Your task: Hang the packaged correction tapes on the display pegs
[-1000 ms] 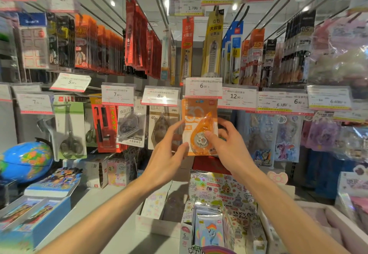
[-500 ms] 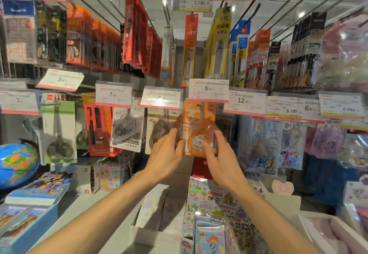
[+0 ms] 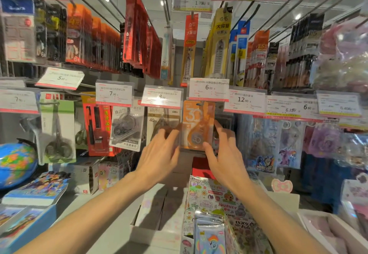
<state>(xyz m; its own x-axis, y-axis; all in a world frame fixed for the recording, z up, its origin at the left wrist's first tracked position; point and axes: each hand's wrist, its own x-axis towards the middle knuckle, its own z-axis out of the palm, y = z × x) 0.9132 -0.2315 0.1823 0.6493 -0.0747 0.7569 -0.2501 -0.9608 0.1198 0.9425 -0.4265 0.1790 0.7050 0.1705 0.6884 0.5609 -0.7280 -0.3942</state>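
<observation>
One orange correction tape pack hanging under the 6.00 price tag, seemingly on its peg. Left hand and right hand flanking it, fingers loose, gripping nothing. Further packs to hang: none visible. Below, shelf crowded with sticker books; stationery aisle.

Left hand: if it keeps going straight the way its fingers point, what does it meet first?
Probably the beige 40m tape pack hanging just left of the orange correction tape pack. The left hand points up and forward at it, fingers spread; motion blur hides whether they touch.
</observation>
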